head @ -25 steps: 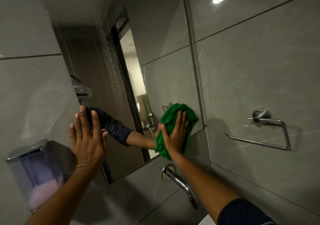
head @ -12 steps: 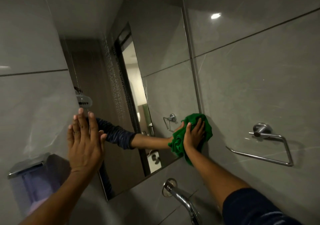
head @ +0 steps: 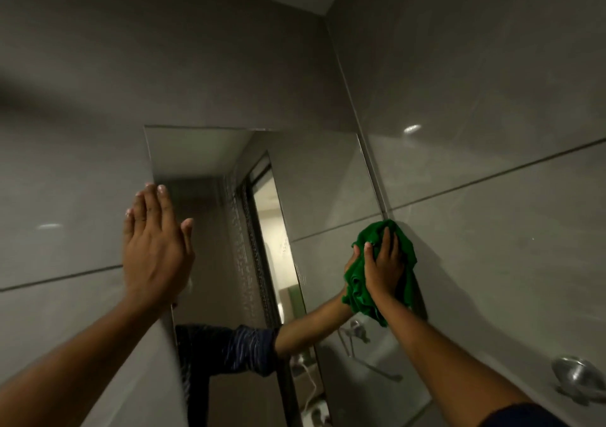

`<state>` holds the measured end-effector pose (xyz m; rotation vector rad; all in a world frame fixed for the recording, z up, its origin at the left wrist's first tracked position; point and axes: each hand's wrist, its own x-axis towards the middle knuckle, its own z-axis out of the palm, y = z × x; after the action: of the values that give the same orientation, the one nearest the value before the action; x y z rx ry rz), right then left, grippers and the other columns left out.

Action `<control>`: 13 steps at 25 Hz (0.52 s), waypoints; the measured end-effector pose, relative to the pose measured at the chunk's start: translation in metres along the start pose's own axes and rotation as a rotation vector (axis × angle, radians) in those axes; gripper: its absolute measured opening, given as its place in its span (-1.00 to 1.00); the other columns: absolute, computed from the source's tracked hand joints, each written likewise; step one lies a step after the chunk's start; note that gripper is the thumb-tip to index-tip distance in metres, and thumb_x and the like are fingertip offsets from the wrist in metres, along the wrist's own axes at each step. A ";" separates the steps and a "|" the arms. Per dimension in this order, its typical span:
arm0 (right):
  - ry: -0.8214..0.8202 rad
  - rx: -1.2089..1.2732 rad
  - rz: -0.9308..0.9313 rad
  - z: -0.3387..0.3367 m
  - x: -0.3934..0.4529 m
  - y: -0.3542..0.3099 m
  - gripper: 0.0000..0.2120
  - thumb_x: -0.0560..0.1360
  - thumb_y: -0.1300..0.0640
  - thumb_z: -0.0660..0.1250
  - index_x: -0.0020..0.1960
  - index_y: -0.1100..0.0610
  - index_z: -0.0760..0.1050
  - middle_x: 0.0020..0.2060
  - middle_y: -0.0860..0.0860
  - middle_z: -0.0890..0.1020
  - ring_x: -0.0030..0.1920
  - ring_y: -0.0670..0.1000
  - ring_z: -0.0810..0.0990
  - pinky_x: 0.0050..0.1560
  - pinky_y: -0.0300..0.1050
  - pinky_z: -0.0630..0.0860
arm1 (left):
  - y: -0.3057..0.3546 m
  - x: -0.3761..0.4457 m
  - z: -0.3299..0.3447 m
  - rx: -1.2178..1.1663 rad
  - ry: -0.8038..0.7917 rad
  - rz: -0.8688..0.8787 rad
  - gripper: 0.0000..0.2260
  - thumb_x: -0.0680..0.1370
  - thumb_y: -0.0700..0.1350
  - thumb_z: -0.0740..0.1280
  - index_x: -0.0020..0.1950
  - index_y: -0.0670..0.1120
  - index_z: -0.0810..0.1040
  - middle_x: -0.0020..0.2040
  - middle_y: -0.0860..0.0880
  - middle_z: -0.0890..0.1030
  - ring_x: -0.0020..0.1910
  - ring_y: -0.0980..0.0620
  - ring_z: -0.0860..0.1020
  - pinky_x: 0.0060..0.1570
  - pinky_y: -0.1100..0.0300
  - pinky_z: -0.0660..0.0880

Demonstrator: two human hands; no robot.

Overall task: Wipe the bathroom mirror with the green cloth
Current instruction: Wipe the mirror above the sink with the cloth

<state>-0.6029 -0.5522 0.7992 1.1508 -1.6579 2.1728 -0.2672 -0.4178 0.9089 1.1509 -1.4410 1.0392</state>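
A tall frameless mirror (head: 314, 180) hangs on the grey tiled wall, its right edge in the room's corner. My right hand (head: 383, 266) presses a crumpled green cloth (head: 405, 256) flat against the mirror's right edge, about halfway up. My left hand (head: 154, 249) lies flat with fingers spread on the mirror's left edge and the adjoining tile. The glass reflects my forearm, a dark striped sleeve and a doorway.
The grey tiled side wall (head: 492, 131) meets the mirror at the corner on the right. A chrome wall mount (head: 577, 375) sticks out of that wall at the lower right. The ceiling shows at the top.
My right hand has slid the green cloth up along the mirror's right edge. The view has tilted upward, so the tap and soap dispenser have dropped out of sight and the mirror's top edge shows.
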 end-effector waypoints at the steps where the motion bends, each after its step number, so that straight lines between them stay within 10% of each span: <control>1: -0.004 0.003 -0.026 0.001 0.015 -0.013 -0.33 0.46 -0.18 0.00 0.50 0.07 0.09 0.49 0.16 0.21 0.42 0.25 0.26 0.41 0.22 0.22 | -0.002 0.013 -0.001 -0.001 0.005 0.009 -0.41 0.60 0.12 -0.17 0.54 -0.19 -0.13 0.57 -0.19 -0.10 0.55 -0.09 -0.12 0.52 -0.03 -0.09; 13: -0.058 0.063 -0.278 0.021 0.165 -0.140 -0.39 0.55 -0.12 0.15 0.51 0.04 0.03 0.53 0.11 0.13 0.50 0.19 0.13 0.49 0.17 0.12 | -0.033 0.103 -0.017 0.062 0.055 0.152 -0.42 0.58 0.07 -0.16 0.53 -0.21 -0.03 0.56 -0.19 0.03 0.54 -0.10 0.03 0.51 0.04 -0.04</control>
<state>-0.6283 -0.5702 1.0145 1.3807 -1.3633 2.0465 -0.2388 -0.4224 1.0145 1.0610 -1.4796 1.2189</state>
